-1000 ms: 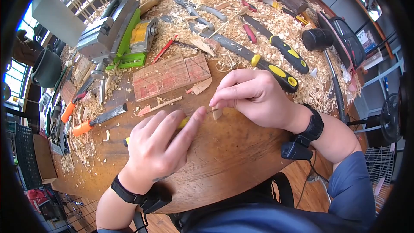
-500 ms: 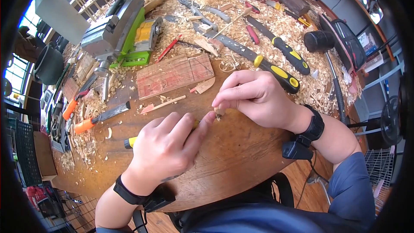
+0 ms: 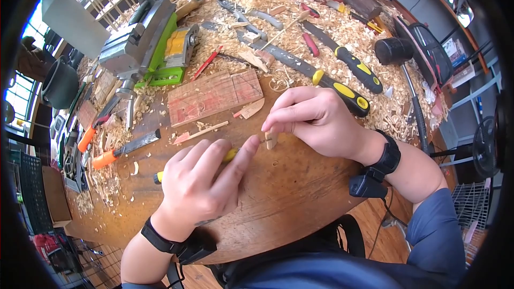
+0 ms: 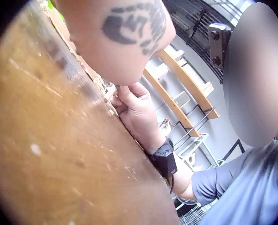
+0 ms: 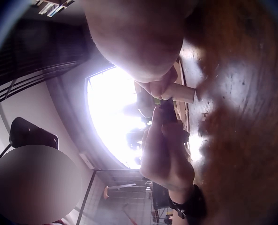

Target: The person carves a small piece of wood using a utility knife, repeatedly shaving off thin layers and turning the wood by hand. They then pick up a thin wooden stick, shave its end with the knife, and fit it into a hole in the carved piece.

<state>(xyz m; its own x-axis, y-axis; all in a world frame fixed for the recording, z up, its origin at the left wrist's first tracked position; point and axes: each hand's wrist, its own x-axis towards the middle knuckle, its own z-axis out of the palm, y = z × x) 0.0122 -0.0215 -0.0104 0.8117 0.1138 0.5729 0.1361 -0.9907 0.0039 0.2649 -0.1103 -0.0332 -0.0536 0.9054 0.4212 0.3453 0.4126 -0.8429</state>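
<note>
Head: left hand (image 3: 201, 176) grasping a yellow-and-black tool (image 3: 231, 155), fingers wrapped round the handle, thumb just beside the small wooden piece (image 3: 270, 141). Right hand (image 3: 316, 120) pinching that piece between thumb and fingers, over the surface (image 3: 300, 198). Beyond: red-marked board (image 3: 206, 99), thin red-tipped stick (image 3: 206, 130). Left side: orange-handled chisel (image 3: 126, 150), vise (image 3: 134, 40). Right side: file (image 3: 300, 64) with yellow-black handle, black mallet (image 3: 394, 51), lots of shavings.

Left wrist: tattoo (image 4: 136, 26) on skin near camera; right hand past it, fingertips together, partly hidden. Tool hidden.

Right wrist: pale wooden piece juts from right fingertips, near the surface; left hand opposite, gripping something dark, backlit, detail unclear.
</note>
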